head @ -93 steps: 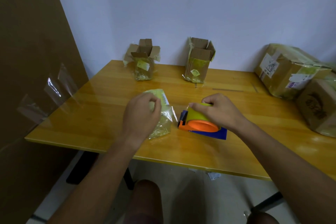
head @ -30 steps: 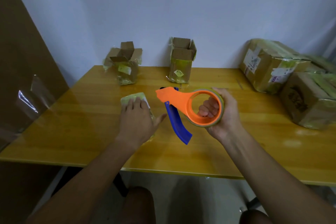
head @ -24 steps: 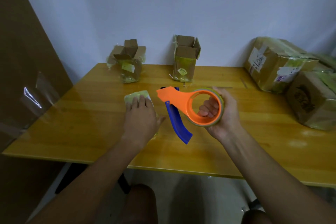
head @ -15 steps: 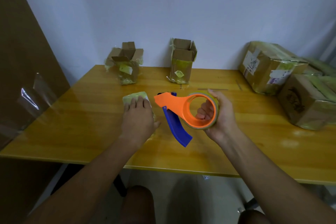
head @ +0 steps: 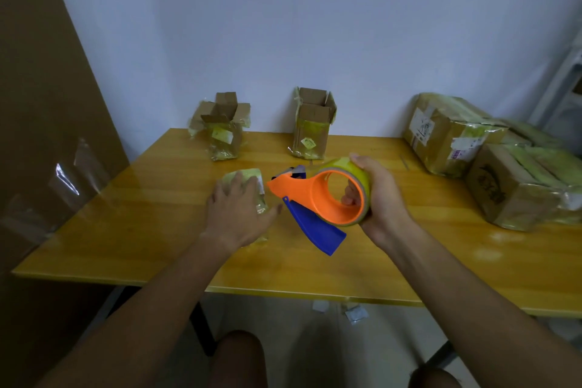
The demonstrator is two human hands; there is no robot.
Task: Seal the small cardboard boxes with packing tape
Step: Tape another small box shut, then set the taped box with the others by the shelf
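Note:
A small tape-wrapped box (head: 248,176) lies flat on the wooden table (head: 157,224), mostly hidden under my left hand (head: 237,209), which presses on it with straight fingers. My right hand (head: 376,195) grips the orange and blue tape dispenser (head: 310,201) by its yellowish tape roll, fingers curled through the core. The dispenser is held above the table, its orange nose pointing left toward the box. Two small open boxes (head: 222,129) (head: 311,123) stand at the back by the wall.
Larger taped cartons (head: 447,132) (head: 516,192) sit at the table's right end. A tall brown cardboard panel (head: 41,135) with stuck tape strips leans at the left. Scraps lie on the floor below the table's front edge.
Three seconds ago the dispenser lay on the table under my right hand; it is lifted and turned on its side now. My left hand has flattened onto the small box. Little has moved in the last second.

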